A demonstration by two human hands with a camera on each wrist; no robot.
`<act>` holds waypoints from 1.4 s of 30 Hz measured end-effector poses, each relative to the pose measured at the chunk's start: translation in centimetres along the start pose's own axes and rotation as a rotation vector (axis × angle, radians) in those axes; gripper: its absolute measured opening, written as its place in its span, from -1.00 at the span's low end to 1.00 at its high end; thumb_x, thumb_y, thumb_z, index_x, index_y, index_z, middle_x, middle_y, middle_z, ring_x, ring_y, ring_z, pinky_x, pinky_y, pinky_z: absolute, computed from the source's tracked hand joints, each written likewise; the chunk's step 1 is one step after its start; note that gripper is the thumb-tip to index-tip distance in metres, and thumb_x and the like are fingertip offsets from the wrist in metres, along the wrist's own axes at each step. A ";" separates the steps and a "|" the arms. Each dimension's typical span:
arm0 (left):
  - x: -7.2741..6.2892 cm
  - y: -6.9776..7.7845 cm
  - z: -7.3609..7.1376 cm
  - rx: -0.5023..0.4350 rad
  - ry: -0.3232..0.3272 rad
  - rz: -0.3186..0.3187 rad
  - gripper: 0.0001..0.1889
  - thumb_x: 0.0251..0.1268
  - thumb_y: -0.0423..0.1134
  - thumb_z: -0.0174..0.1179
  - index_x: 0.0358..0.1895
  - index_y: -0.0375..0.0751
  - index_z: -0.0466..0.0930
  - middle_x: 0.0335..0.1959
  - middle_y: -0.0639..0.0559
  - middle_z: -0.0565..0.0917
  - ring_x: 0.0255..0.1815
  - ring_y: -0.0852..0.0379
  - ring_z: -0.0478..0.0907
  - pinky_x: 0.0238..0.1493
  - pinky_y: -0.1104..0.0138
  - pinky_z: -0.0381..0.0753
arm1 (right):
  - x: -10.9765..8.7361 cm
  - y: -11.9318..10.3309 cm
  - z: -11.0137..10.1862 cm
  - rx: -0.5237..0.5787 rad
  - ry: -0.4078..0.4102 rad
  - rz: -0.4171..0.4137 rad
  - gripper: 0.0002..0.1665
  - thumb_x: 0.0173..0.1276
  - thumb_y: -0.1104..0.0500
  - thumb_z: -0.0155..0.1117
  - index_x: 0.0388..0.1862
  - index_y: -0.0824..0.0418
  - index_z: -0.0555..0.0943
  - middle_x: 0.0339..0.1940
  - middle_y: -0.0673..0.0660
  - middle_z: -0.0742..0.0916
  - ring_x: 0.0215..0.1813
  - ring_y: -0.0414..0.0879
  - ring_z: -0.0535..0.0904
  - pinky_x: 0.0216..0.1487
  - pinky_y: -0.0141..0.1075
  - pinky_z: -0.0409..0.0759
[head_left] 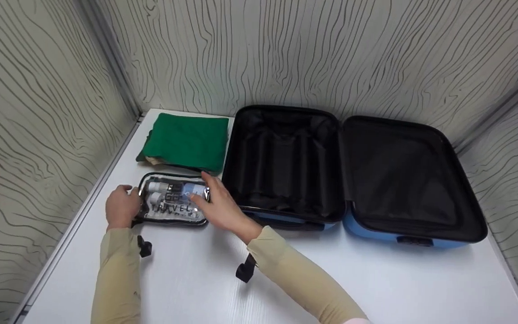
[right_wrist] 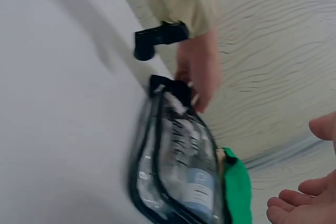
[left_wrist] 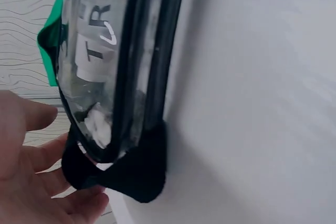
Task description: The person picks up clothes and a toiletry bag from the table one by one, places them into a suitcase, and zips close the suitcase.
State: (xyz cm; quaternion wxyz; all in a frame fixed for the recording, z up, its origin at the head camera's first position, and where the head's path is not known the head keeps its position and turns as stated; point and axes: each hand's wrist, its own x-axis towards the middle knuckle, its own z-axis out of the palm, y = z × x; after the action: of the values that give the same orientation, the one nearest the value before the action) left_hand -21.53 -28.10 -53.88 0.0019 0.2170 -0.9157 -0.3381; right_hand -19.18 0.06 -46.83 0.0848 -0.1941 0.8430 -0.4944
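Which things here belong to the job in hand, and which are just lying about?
Likely part of the job:
Clear pouch, between the two grips
Bottles inside it

Apparently just lying about:
Green cloth
Open suitcase, untouched, though it could well come into use

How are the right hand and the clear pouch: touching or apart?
Apart: the right wrist view shows patterned wall between the right hand and the clear pouch.

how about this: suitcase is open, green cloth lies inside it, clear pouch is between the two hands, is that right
Not quite: the green cloth lies on the table, left of the open suitcase, as the head view shows. The clear pouch is indeed between the left hand and right hand.
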 end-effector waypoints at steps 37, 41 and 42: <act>-0.2 2.7 -0.2 -0.169 0.122 -0.039 -0.54 0.62 -0.15 -0.13 0.27 -0.43 0.55 0.14 -0.36 0.61 0.12 -0.30 0.55 0.15 -0.10 0.46 | -0.4 4.5 4.7 0.612 0.015 0.285 -0.14 0.44 0.19 0.30 0.55 0.46 0.14 0.43 0.31 0.47 0.48 0.10 0.31 0.49 -0.13 0.18; -0.1 2.9 -0.2 -0.195 0.160 -0.025 -0.54 0.63 -0.14 -0.13 0.27 -0.43 0.55 0.13 -0.35 0.63 0.09 -0.28 0.57 0.13 -0.09 0.48 | -0.4 4.1 4.7 0.611 0.025 0.278 -0.13 0.43 0.21 0.30 0.56 0.46 0.13 0.43 0.35 0.47 0.48 0.12 0.32 0.48 -0.13 0.20; -0.2 3.0 -0.2 -0.203 0.170 -0.021 -0.54 0.64 -0.14 -0.13 0.27 -0.43 0.55 0.12 -0.34 0.63 0.08 -0.27 0.57 0.13 -0.08 0.48 | -0.4 3.9 4.7 0.601 0.028 0.274 -0.13 0.43 0.21 0.30 0.55 0.46 0.13 0.43 0.35 0.47 0.48 0.12 0.33 0.48 -0.13 0.21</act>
State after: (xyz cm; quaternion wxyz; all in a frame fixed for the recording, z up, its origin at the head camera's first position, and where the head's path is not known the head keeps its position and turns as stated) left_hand -22.54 -26.14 -51.80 0.0978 0.2532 -0.8710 -0.4095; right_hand -18.23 -1.82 -52.58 0.1924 -0.0383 0.6787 -0.7078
